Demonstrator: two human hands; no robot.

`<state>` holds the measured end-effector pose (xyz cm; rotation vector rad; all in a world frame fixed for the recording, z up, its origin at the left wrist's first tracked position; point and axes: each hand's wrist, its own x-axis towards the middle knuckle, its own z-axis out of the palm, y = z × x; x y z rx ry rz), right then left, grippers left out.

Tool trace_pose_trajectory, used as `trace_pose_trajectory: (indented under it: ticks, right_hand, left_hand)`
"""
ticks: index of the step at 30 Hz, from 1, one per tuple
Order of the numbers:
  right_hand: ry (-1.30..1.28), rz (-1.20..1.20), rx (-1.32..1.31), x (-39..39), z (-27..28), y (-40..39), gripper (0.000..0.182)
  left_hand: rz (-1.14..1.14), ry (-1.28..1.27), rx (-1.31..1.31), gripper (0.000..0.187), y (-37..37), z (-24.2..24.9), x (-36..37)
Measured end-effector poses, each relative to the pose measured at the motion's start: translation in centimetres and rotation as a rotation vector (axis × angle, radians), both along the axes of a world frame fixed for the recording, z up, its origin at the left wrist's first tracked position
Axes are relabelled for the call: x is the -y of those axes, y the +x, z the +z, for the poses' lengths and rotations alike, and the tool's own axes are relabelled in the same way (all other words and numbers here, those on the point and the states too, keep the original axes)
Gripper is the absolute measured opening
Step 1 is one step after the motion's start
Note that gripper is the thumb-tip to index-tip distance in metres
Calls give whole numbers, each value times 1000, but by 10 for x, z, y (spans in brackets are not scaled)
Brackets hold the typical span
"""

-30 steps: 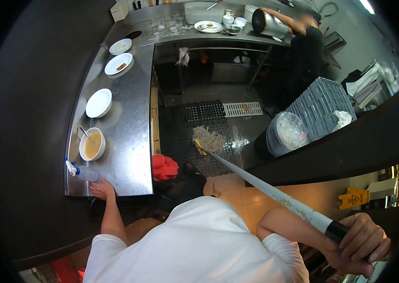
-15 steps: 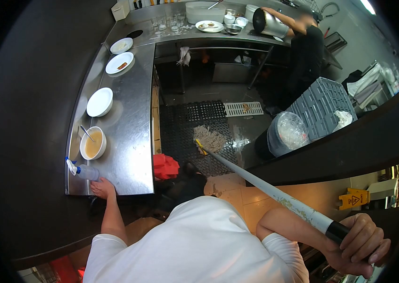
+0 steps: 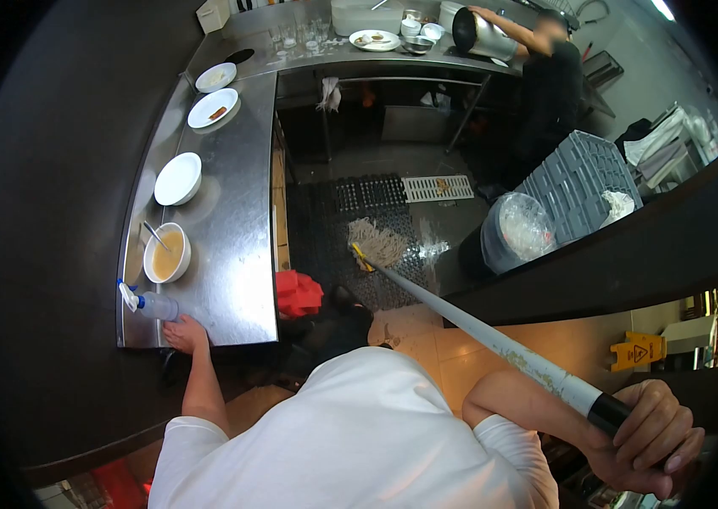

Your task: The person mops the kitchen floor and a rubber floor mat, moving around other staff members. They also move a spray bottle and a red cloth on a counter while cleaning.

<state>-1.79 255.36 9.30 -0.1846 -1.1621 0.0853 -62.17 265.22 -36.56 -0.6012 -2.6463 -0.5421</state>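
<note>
My right hand (image 3: 651, 433) is wrapped round the black end of a long grey mop handle (image 3: 494, 339). The handle slants down to a yellow clamp and a stringy mop head (image 3: 380, 243), which lies on the black rubber floor mat (image 3: 338, 271). My left hand (image 3: 184, 333) rests on the near corner of the steel counter (image 3: 231, 271), fingers spread, beside a spray bottle (image 3: 155, 305). Behind the bottle stands a white bowl (image 3: 167, 253) of brownish liquid with a spoon in it.
Plates (image 3: 178, 179) line the counter's left side. A co-worker (image 3: 550, 93) tilts a large pot (image 3: 482, 38) at the back counter. Right of the mop are a lined bin (image 3: 518, 233) and grey crates (image 3: 583, 182). A yellow caution sign (image 3: 637, 351) stands at right.
The view has shifted slightly, so the counter and floor appear a little higher. Both hands and the mop keep nearly the same positions.
</note>
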Motion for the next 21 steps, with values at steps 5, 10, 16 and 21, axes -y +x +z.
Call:
trace_pose_trajectory:
  ticks: [5,10,16,21]
  right_hand:
    - [-91,189,128,-1,6,1,26]
    - [-170,434,536,-9,18,16,40]
    - [-41,93,3,-8,6,-6,32]
    - [-101,316,307,-15,13,4,32]
  left_hand:
    - [-18,24,-28,45,0,-1,0]
    - [-29,37,-56,45,-1,-4,2]
    - [-18,17,-20,44,1,0,1]
    - [-14,3,-71,46,-6,-9,1]
